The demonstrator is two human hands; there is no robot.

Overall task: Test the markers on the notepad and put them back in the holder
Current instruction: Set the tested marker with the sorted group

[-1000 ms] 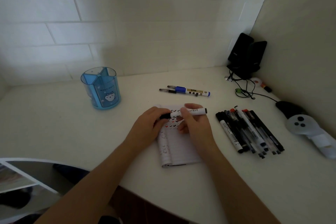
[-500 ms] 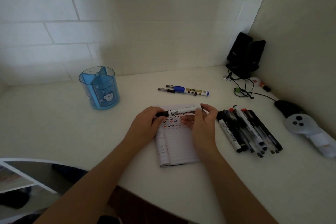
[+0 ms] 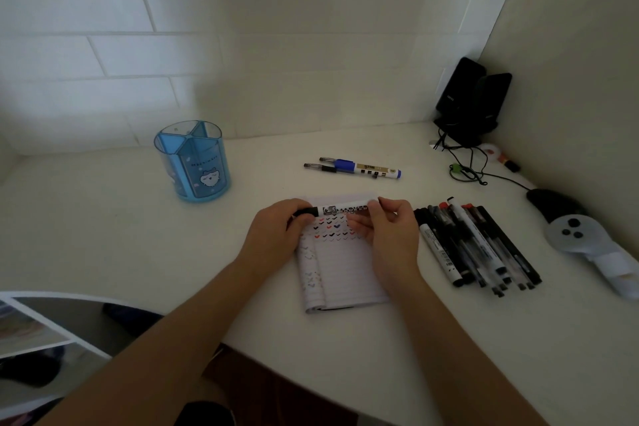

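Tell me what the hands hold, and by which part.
Both hold one marker above the notepad: the left hand grips its black end, the right hand pinches the white barrel's opposite end.

The white marker [image 3: 345, 209] is held level over the open notepad [image 3: 345, 270]. The blue holder [image 3: 193, 166] stands far left.

Dim, soft light from upper left; wide-angle bending at edges.

White desk [image 3: 103, 239] (dim) meets tiled wall [image 3: 242, 45].
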